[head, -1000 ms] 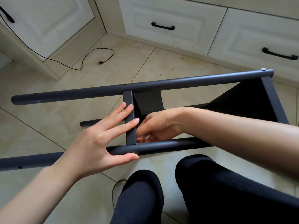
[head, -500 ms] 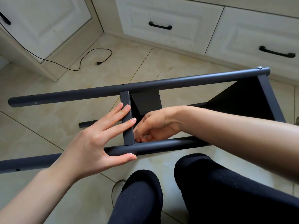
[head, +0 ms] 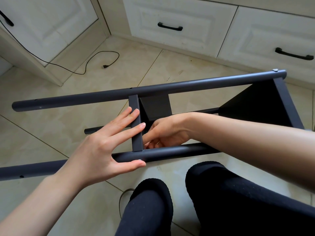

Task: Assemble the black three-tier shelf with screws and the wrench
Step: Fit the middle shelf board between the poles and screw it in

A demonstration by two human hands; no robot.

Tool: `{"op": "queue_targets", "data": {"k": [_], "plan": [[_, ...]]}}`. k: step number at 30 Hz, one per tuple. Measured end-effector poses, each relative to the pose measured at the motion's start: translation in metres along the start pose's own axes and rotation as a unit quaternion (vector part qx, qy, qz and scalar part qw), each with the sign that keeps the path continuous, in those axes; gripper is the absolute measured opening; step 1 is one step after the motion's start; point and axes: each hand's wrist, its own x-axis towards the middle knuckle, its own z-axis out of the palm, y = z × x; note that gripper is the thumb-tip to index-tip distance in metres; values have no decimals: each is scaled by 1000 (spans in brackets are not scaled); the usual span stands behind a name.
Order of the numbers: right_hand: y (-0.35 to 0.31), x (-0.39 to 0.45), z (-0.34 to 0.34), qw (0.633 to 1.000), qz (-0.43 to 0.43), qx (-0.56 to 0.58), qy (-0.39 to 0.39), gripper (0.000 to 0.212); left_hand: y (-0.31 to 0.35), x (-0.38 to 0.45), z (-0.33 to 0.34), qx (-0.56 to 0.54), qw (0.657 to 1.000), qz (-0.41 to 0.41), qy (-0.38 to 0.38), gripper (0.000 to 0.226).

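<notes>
1. Beige floor tiles [head: 51,133] meet white cabinets [head: 179,23]; the black shelf frame [head: 170,88] lies sideways there.
2. Left hand [head: 102,150], fingers straight, presses the middle tier's edge [head: 136,133] and the near pole [head: 170,152].
3. Right hand [head: 168,132] curls behind that edge; whether it holds anything cannot be told.

The left hand [head: 104,150] lies flat with straight, spread fingers (thumb apart). The right hand [head: 167,132] has curled fingers, its fingertips partly hidden.
</notes>
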Motion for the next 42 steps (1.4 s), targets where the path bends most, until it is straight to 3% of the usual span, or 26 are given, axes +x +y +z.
{"op": "queue_targets", "data": {"k": [42], "plan": [[0,-2,0,1000,-14,19,-18,15,2,-1,-1,17,1000,4,-6,77]]}}
